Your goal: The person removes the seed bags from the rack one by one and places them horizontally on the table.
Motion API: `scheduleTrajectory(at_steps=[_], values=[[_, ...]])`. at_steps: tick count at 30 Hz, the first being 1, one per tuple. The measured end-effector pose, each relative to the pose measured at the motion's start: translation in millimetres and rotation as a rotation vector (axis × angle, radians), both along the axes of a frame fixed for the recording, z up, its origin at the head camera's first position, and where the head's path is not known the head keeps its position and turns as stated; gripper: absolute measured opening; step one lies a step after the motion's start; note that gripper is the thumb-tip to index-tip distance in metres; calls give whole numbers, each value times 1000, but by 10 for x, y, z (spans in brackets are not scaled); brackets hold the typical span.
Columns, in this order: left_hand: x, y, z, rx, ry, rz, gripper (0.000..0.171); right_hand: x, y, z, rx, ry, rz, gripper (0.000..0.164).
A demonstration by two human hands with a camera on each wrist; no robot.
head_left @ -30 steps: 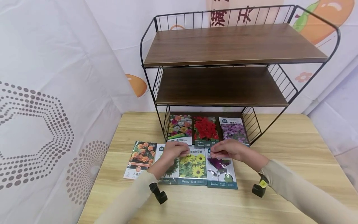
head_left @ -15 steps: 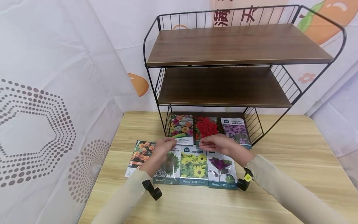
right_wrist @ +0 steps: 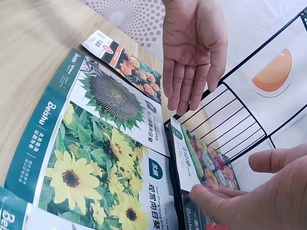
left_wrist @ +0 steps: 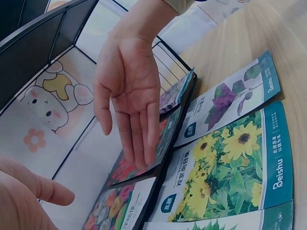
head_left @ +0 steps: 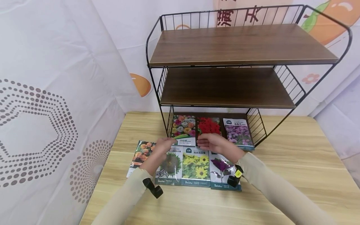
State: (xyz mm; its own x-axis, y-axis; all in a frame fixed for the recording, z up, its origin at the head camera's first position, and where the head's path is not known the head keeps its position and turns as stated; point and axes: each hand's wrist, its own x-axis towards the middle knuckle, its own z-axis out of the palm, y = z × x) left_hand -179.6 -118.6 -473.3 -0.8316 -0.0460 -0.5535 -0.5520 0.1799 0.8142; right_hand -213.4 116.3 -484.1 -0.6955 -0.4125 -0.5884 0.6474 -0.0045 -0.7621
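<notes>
Both hands hover around flower-seed packets, fingers straight and holding nothing. My left hand [head_left: 159, 151] is over the marigold packet [head_left: 142, 152] and the large sunflower-head packet [head_left: 172, 162]. Close over the red-flower packet [head_left: 207, 125] is my right hand [head_left: 216, 144], hiding its lower part. The palms face each other; the left wrist view shows the right palm [left_wrist: 129, 86] and the right wrist view the left palm [right_wrist: 192, 52]. Between them lie the multicoloured lisianthus packet [head_left: 184, 128] on the bottom shelf and the yellow sunflower packet [head_left: 196, 167] on the table. A purple-blossom packet [head_left: 220, 167] lies partly under the right wrist.
A black wire rack with brown boards stands at the back, its middle board [head_left: 225, 86] above the bottom packets. On the bottom board, at right, is a lilac-flower packet [head_left: 239, 132]. The wooden table [head_left: 295, 150] extends around, with printed white cloth [head_left: 56, 47] behind.
My right hand has moved left, from above the purple-blossom packet to the red-flower packet, its fingers straightening. The left hand has shifted left, off the yellow sunflower packet. The packets stay put.
</notes>
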Motion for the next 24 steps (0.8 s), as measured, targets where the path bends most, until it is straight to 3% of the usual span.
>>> scheduleTrajectory(at_steps=[12, 24], values=[[-19, 1, -20, -31, -28, -31, 61, -84, -131, -29, -8, -68, -42, 60], [-31, 4, -49, -17, -18, -9, 61, -115, -192, -48, 49, -91, -81, 54]])
